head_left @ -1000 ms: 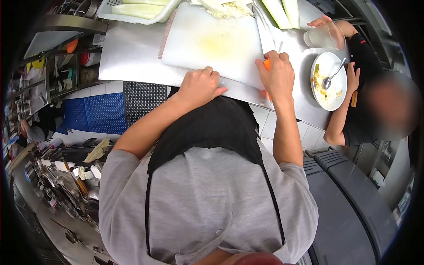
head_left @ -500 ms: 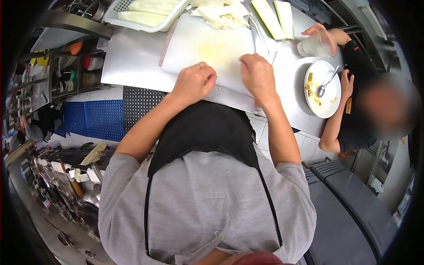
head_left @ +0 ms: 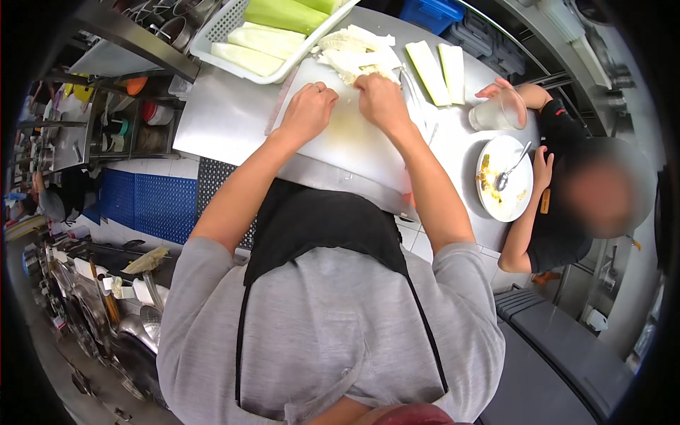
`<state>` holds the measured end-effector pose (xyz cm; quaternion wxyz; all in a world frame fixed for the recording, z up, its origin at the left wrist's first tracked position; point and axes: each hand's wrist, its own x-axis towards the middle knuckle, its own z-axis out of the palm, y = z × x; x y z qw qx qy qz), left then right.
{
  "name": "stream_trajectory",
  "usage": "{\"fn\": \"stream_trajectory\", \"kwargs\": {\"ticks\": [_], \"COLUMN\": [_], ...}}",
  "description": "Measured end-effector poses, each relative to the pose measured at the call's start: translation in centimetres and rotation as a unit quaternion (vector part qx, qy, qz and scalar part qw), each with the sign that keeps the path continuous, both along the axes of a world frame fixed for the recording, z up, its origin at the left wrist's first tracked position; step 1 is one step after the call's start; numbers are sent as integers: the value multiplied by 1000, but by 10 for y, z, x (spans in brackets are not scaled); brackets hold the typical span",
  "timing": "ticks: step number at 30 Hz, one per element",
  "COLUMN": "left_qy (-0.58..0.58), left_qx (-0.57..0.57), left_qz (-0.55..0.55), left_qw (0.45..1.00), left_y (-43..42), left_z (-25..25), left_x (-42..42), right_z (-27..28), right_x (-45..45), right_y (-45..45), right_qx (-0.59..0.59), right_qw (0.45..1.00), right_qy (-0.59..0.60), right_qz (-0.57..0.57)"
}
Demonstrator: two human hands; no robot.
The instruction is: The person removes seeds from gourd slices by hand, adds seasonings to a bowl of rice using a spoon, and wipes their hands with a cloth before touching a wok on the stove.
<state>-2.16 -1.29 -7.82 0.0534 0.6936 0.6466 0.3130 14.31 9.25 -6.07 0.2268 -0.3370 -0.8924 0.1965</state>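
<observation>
My left hand (head_left: pixel 309 112) is over the left part of the white cutting board (head_left: pixel 333 145), its fingers curled in. Whatever may be inside them is hidden. Farther up the board, my right hand (head_left: pixel 382 103) has its fingers closed at the near edge of a heap of pale, seedy vegetable scraps (head_left: pixel 350 53). Its fingertips touch the scraps. Along the board's right edge lies a knife (head_left: pixel 412 95), partly covered by my right hand and wrist. Two halved pale green vegetables (head_left: pixel 428 73) that look like squash or cucumber rest on the steel table beyond it.
A white basket (head_left: pixel 283 69) of halved and green vegetables stands at the back left. On the right are a soiled white plate (head_left: pixel 487 202) with a spoon (head_left: pixel 503 181), and another person's hand (head_left: pixel 492 88) around a clear glass (head_left: pixel 496 113). A blue crate (head_left: pixel 432 14) is behind.
My right hand has moved forward to the scrap heap, and my left hand has shifted slightly forward over the board. The view has tilted, showing more of the basket and table back.
</observation>
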Motion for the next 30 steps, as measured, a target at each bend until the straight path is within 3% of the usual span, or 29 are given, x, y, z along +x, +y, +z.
{"fn": "stream_trajectory", "kwargs": {"ticks": [6, 7, 12, 13, 17, 22, 25, 28, 30], "left_qy": [-7, -30, -48, -42, -6, -32, -52, -362, -547], "left_qx": [-8, 46, -49, -76, 18, 67, -45, -57, -126], "left_qz": [44, 48, -45, -78, -48, -33, 7, 31, -50], "left_qw": [999, 997, 997, 993, 999, 997, 998, 930, 826], "left_y": [59, 61, 35, 34, 52, 54, 48, 51, 51], "left_z": [1, 4, 28, 25, 1, 17, 37, 36, 33], "left_x": [-7, -5, 19, 22, 23, 27, 25, 26, 24], "right_z": [16, 18, 12, 8, 6, 25, 34, 52, 62], "right_x": [24, 32, 62, 64, 63, 55, 52, 44, 32], "right_y": [17, 26, 69, 79, 100, 93, 71, 34, 8], "right_qx": [17, 47, 72, 45, -26, -72, -53, -109, -168], "right_qw": [995, 990, 951, 948, 951, 949, 960, 971, 961], "right_qy": [-2, -18, -121, -151, -145, -104, -44, 44, 82], "right_qz": [-102, -132, -277, -278, -273, -288, -270, -208, -201]}}
